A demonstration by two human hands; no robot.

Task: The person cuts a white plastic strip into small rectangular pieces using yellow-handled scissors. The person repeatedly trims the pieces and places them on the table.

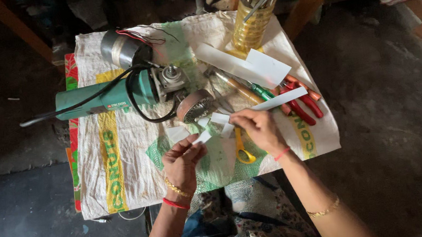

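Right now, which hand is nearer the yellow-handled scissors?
Right. The right hand sits just right of the yellow-handled scissors, close enough to touch or nearly so. The left hand, pinching a small white paper piece, is farther off to their left.

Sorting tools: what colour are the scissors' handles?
Yellow scissors' handles, by the right hand; head view.

On the woven sack (pixel 124 178) in front of me lies a green angle grinder (pixel 116 96) with its black cord (pixel 139 97), a grey motor with loose wires (pixel 121 47), red-handled pliers (pixel 305 104), a green screwdriver (pixel 262 93) and a yellow jar of tools (pixel 253 21)
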